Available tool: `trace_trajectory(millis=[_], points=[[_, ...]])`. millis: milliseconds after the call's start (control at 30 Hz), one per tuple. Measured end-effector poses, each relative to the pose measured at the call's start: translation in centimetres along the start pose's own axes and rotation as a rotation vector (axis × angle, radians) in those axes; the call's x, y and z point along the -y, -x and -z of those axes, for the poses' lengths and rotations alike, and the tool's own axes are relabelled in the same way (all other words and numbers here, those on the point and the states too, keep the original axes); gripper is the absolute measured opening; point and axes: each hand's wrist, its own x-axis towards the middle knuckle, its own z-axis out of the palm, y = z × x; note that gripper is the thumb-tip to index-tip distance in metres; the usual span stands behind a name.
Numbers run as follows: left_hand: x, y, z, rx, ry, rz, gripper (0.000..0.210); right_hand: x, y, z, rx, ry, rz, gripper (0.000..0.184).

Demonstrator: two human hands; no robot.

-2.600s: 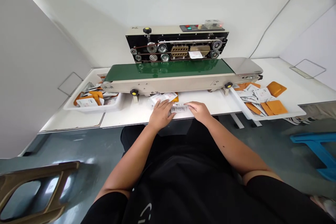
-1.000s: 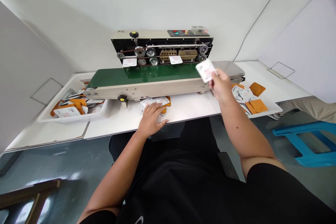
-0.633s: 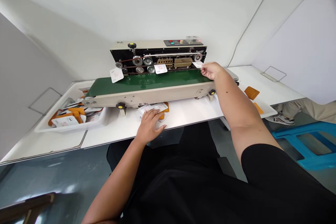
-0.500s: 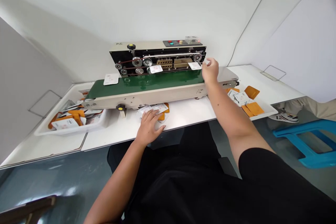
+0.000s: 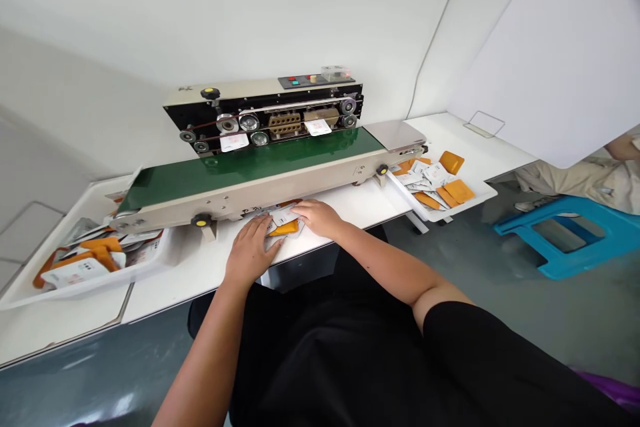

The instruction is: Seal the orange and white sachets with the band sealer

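Note:
My left hand (image 5: 251,250) lies with fingers apart over the left side of a small pile of sachets on the table. My right hand (image 5: 319,218) is at the pile's right side, thumb and fingers closed on the edge of a white sachet (image 5: 285,216). An orange sachet (image 5: 284,228) shows beneath it. Behind the pile stands a band sealer with a green conveyor belt (image 5: 250,170). Two white sachets hang in its sealing band, one sachet (image 5: 234,141) at the left and another sachet (image 5: 319,127) nearer the feed end.
A white bin (image 5: 170,260) with many orange and white sachets stands under the belt's left end. On the right, a white tray (image 5: 473,205) holds more sachets. A blue stool (image 5: 560,240) is on the floor, with a seated person's legs (image 5: 560,180) behind it.
My right hand has come down from the sealer's feed end to the sachet pile. The sachets in the sealer have travelled left, and one has reached the belt's left end. The view has shifted right.

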Motion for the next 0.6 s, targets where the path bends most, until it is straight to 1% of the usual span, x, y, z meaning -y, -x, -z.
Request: trace_trajectory(millis=[67, 133, 267, 333, 400, 500, 533, 600], points=[[-0.2, -0.1, 0.0, -0.007, 0.005, 0.014, 0.065, -0.2, 0.4, 0.2, -0.032, -0.016, -0.013, 0.044], [-0.4, -0.2, 0.0, -0.003, 0.006, 0.021, 0.066, -0.3, 1.0, 0.4, -0.090, -0.078, -0.020, 0.041], [-0.7, -0.1, 0.0, 0.014, 0.011, 0.035, 0.066, -0.5, 2.0, 0.6, -0.270, -0.231, -0.092, 0.026], [-0.9, 0.1, 0.1, 0.025, 0.015, 0.053, 0.067, -0.8, 2.3, 0.8, -0.358, -0.274, -0.150, 0.029], [-1.0, 0.2, 0.2, 0.036, 0.022, 0.066, 0.068, -1.1, 2.6, 1.1, -0.455, -0.416, -0.242, 0.034], [-1.1, 0.3, 0.2, 0.038, 0.035, 0.074, 0.067, -1.4, 2.9, 2.2, -0.560, -0.736, -0.377, 0.039], [-1.1, 0.3, 0.3, 0.037, 0.038, 0.073, 0.067, -1.4, 3.1, 2.8, -0.582, -0.814, -0.400, 0.040], [-1.0, 0.3, 0.2, 0.031, 0.040, 0.068, 0.066, -1.2, 3.3, 4.0, -0.618, -0.886, -0.409, 0.039]])
